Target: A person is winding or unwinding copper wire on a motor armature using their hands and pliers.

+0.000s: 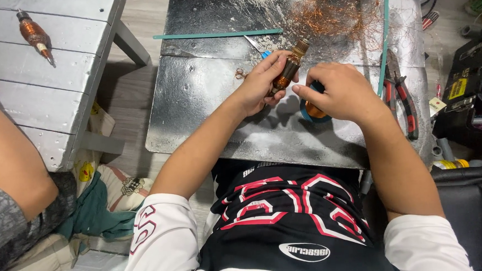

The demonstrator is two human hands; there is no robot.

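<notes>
My left hand point(263, 82) grips a small motor armature point(290, 69) wound with copper wire, held tilted over a metal-covered work table point(195, 99). My right hand point(340, 92) is closed just right of it, fingertips near the armature's lower end, and covers a blue spool of copper wire point(311, 112) on the table. What the right fingers pinch is hidden.
Loose copper wire scraps point(328, 10) lie at the table's back. Red-handled pliers point(404, 96) rest at the right, a teal strip point(219, 34) at the back. A second armature point(34, 33) lies on a white bench at left, by another person's arm point(6, 159). Tools clutter the right edge.
</notes>
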